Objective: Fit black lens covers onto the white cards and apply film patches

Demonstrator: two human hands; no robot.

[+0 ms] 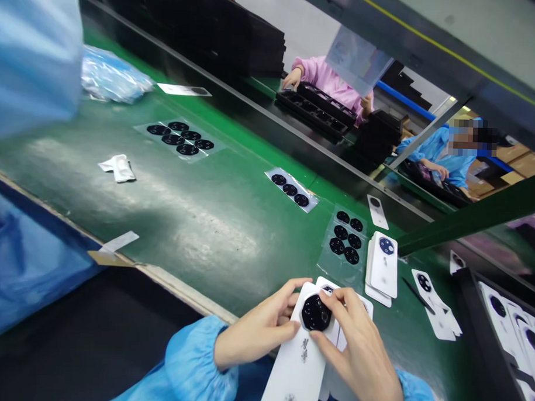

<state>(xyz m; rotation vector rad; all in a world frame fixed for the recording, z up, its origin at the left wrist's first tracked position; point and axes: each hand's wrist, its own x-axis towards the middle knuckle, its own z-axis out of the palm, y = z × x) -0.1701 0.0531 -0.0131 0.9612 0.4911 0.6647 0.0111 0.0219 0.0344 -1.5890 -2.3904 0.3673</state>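
Note:
My left hand [260,329] is closed on the edge of a white phone-back-shaped panel [296,374] near the table's front edge. At the upper end of that panel lies a round black camera-lens sticker [315,313] with small circles on it. Thumb and fingertips of my right hand [361,344] pinch the sticker's right and upper edges. Whether it is fully stuck down, I cannot tell. Behind this panel, partly covered by my right hand, more white panels [339,387] show. Beyond my hands, a clear sheet [328,267] carries several similar black stickers.
A stack of white panels [382,280] stands right of the sheet. Black tweezers [417,296] lie beside loose panels [442,329]. A black tray [470,307] of panels is at right. More sticker sheets [199,154], crumpled white paper [119,168] and a plastic bag [116,75] lie left. Co-workers sit opposite.

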